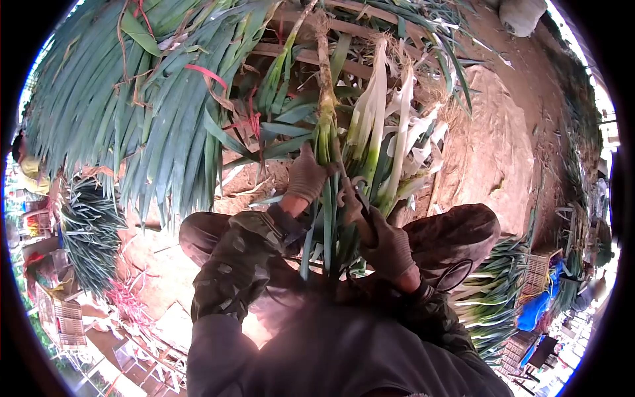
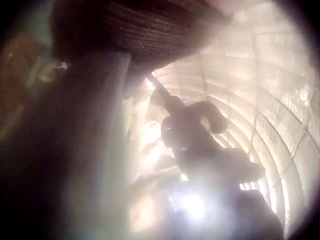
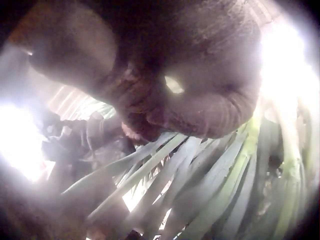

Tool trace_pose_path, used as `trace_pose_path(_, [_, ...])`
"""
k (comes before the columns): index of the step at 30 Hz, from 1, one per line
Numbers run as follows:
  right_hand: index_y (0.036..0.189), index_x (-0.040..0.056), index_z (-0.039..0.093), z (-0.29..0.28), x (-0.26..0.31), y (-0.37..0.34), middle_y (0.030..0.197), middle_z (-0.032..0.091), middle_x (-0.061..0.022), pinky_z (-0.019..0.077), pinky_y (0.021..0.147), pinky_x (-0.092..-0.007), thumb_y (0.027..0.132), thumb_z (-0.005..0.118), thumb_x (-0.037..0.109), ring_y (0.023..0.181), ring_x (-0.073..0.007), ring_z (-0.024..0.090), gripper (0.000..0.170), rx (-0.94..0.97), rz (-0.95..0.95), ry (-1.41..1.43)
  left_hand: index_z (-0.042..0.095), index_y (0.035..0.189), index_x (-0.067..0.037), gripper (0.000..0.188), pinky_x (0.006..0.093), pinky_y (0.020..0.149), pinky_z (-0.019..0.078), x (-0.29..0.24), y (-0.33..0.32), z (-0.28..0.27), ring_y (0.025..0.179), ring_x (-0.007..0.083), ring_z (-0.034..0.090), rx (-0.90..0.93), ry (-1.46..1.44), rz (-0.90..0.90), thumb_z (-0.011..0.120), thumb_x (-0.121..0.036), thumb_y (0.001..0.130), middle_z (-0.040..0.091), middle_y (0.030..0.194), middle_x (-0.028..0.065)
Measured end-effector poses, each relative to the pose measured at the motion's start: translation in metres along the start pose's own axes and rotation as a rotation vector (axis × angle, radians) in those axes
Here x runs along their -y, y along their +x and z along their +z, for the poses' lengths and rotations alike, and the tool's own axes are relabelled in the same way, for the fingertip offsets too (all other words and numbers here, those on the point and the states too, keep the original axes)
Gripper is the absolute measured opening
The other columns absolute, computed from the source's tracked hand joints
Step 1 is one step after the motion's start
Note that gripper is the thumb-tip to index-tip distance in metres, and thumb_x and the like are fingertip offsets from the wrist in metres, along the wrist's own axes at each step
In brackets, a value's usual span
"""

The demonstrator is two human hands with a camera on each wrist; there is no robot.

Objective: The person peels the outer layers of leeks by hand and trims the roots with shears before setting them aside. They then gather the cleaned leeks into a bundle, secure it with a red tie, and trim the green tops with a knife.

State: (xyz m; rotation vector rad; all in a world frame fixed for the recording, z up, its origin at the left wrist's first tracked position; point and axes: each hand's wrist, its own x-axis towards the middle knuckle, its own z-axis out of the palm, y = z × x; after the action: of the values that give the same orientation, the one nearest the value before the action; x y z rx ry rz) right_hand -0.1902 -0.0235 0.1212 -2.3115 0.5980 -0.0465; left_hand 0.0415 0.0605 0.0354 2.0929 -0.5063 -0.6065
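Recording a close grip: our left hand [image 1: 307, 175], in a ribbed glove, has its fingers closed round the leek [image 1: 326, 109], with the thumb lying up along the stalk. The leek's root end points toward the far side of the ground [image 1: 473, 43], and green leaves [image 1: 327, 228] hang below the hand toward the lap.

Our right hand [image 1: 390, 251], also gloved, lies just to the right of those leaves, fingers curled round the dark handle [image 1: 364, 206] of a slender tool. The tool's far part reaches up beside the leek; we cannot tell whether it touches. In the left wrist view the tool [image 2: 192, 135] shows only as a dark, hooked outline against glare.

Right of the held leek we log several peeled leeks [image 1: 378, 99], white ends and roots pointing away from the body. Beyond these, toward the right edge of the ground, lies a flat tan sheet [image 1: 493, 145].

At the far left we note a large heap of leek leaves [image 1: 132, 119] with red ties [image 1: 208, 74]. A smaller green bundle [image 1: 91, 231] lies nearer the left edge; another bundle [image 1: 489, 298] lies at the near right, beside a blue cloth [image 1: 537, 306].
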Motion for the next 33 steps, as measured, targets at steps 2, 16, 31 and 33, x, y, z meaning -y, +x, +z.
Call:
trace_pose_path(2, [0.134, 0.005, 0.048, 0.004, 0.001, 0.0, 0.085, 0.068, -0.0224, 0.0531, 0.067, -0.0529, 0.077, 0.073, 0.019, 0.077, -0.0443, 0.067, 0.064, 0.019, 0.0, -0.034, 0.039, 0.124, 0.002, 0.074, 0.0514, 0.079, 0.0533, 0.003, 0.0, 0.001, 0.091, 0.0476, 0.067, -0.01, 0.017, 0.014, 0.081, -0.033, 0.075, 0.068, 0.096, 0.03])
trace_pose_path(16, [0.13, 0.0038, 0.048, 0.01, 0.01, 0.046, 0.084, 0.068, -0.0249, 0.0522, 0.072, -0.0546, 0.077, 0.068, 0.016, 0.082, -0.0466, 0.066, 0.058, 0.078, 0.075, -0.112, 0.017, 0.151, 0.006, 0.103, 0.051, 0.075, 0.0532, 0.0, 0.0, 0.001, 0.082, 0.0462, 0.068, 0.0, 0.138, -0.021, 0.077, -0.04, 0.08, 0.068, 0.083, 0.029])
trace_pose_path(31, [0.122, 0.0049, 0.049, 0.005, 0.006, 0.145, 0.082, 0.068, -0.0256, 0.0528, 0.072, -0.0553, 0.074, 0.072, 0.019, 0.08, -0.0477, 0.066, 0.055, 0.029, 0.057, -0.209, 0.021, 0.158, -0.016, 0.099, 0.0505, 0.08, 0.0552, 0.009, 0.003, 0.007, 0.093, 0.0439, 0.068, -0.041, 0.092, 0.129, 0.078, -0.034, 0.079, 0.07, 0.102, 0.0243])
trace_pose_path(33, [0.12, 0.0044, 0.05, 0.004, 0.006, 0.159, 0.081, 0.068, -0.0256, 0.053, 0.072, -0.0552, 0.075, 0.072, 0.02, 0.08, -0.0474, 0.066, 0.053, 0.027, 0.048, -0.251, 0.022, 0.158, -0.019, 0.1, 0.0508, 0.079, 0.0553, 0.009, 0.003, 0.009, 0.093, 0.0436, 0.069, -0.055, 0.125, 0.093, 0.079, -0.033, 0.077, 0.07, 0.101, 0.0233])
